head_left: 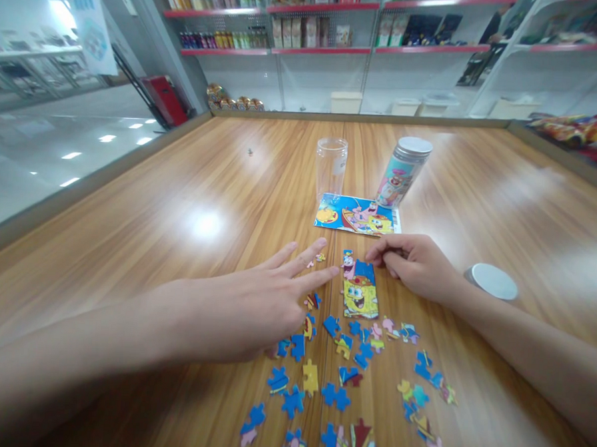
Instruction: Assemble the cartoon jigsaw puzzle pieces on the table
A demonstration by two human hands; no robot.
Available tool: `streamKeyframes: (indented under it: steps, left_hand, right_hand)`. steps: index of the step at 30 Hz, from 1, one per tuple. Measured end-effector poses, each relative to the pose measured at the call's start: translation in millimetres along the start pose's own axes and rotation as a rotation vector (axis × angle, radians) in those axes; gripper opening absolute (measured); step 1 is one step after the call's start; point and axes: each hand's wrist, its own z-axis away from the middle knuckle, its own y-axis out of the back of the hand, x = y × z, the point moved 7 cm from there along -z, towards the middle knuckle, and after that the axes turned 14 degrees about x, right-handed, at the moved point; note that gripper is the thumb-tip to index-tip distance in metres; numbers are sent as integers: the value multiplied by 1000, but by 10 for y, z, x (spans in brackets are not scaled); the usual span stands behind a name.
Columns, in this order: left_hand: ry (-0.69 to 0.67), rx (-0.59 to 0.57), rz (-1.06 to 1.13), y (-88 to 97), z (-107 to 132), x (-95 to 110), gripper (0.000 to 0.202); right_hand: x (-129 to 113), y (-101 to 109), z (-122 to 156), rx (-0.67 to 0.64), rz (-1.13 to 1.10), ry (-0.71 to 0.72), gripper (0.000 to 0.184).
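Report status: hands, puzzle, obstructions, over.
Left hand open, fingers spread; right hand curled at puzzle's top-right corner, grip unclear. Puzzle partly joined, loose pieces around. Lid beside right wrist, not blocking.

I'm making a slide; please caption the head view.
Left hand and right hand flank a partly assembled jigsaw, loose pieces nearby on a wooden table.

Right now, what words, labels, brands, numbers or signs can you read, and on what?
Nothing is legible.
Lidded jar: print too blurred.
Clear jar: sticker too small.
Picture card: edge marks too small.
Hanging sign: too blurred.
Shelf packages: too small and blurred.
Joined puzzle pieces: no text visible.
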Motion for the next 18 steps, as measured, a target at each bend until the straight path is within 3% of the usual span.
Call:
streamKeyframes:
  steps: [11,18]
  left_hand:
    - [33,30,127,47,-15,12,18]
    - [-14,101,132,195,7,16,17]
  right_hand:
    - [39,18,1,-1,14,1,25]
    - [21,8,-8,-6,27,-1,27]
